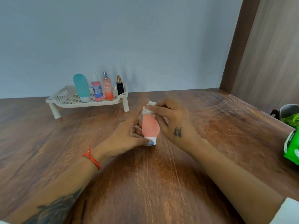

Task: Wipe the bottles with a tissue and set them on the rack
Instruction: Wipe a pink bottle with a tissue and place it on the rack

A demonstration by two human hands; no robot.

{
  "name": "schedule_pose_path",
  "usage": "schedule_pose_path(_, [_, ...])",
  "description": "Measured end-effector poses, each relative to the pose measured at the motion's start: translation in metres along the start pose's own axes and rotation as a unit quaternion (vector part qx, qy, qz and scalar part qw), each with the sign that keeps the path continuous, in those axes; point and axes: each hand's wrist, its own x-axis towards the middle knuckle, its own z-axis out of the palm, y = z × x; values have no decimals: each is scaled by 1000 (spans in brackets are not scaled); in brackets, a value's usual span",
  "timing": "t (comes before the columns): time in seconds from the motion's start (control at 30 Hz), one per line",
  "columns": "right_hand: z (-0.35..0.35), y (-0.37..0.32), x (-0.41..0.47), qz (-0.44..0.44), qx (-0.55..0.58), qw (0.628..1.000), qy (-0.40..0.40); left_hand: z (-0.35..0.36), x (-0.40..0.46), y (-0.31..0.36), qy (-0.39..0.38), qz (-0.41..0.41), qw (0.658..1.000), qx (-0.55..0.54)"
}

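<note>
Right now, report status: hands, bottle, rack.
Left hand holds pink bottle by its white cap end. Right hand presses tissue on its top. Rack carries four bottles, left part free. Path clear.

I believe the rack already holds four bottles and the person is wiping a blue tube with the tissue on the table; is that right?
Not quite: the tube being wiped is pink with a white cap, not blue. The head view shows the right hand pressing the tissue on its upper end while the left hand holds it by the cap. The blue tube is among the four bottles on the rack.
</note>
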Motion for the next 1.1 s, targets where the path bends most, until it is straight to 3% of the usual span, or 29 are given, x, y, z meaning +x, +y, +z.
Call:
schedule_pose_path(0.43, [-11, 2, -2, 15, 68, 979, -190, -2, -1, -3, -7, 8, 1000, -10])
schedule_pose_path(0.5, [-11, 6, -3, 35, 61, 987, -146, -3, 0, -3, -8, 4, 1000, -8])
schedule_pose_path(0.6, [-8, 12, -1, 71, 55, 996, 18, -3, 0, -2, -10, 8, 1000, -9])
schedule_pose_path(0.67, [-4, 13, 2, 75, 46, 994, 57, -2, 0, -1, -11, 13, 1000, -1])
schedule_pose_path(0.83, [-2, 11, 0, 58, 49, 997, 5, -2, 0, -2, -4, 8, 1000, -9])
schedule_pose_path(1.1, [-14, 2, -1, 45, 77, 976, -201, -1, -1, 0, 3, 1, 1000, -28])
